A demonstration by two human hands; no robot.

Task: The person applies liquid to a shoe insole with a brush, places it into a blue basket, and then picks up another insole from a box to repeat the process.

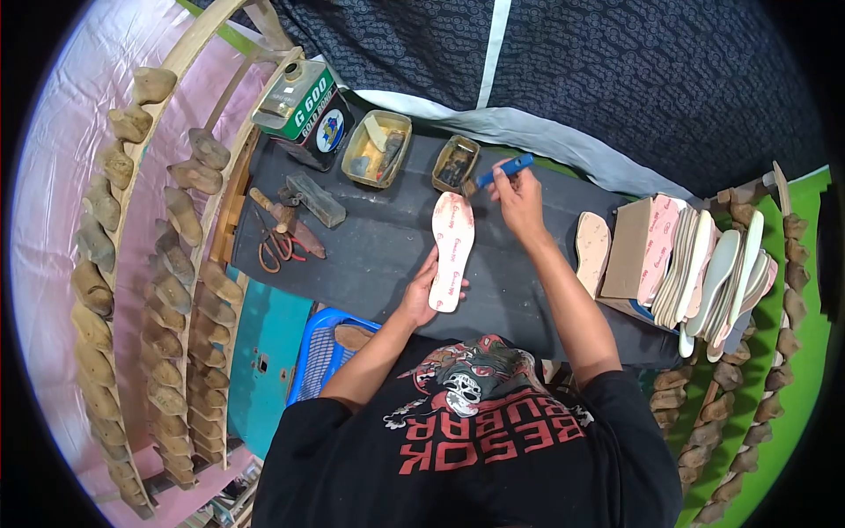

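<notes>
My left hand [421, 292] holds a pale insole [451, 251] with red printing, its fingers partly hidden beneath the lower half. The insole's wide end points away from me. In my right hand [519, 198] is a brush with a blue handle [518, 167], its bristles close to the insole's wide end; whether they touch it I cannot tell. Just beyond the insole stands a small tray [439, 181] with dark residue inside. A larger yellowish tray [355, 143], holding a few tools, is to its left.
Left on the dark table [378, 238] are a green and black can [304, 114], a grey block [315, 199], scissors [270, 251] and pliers. At right, many insoles [704, 273] stand by a cardboard box [627, 246]. Racks of shoe lasts [180, 216] flank both sides.
</notes>
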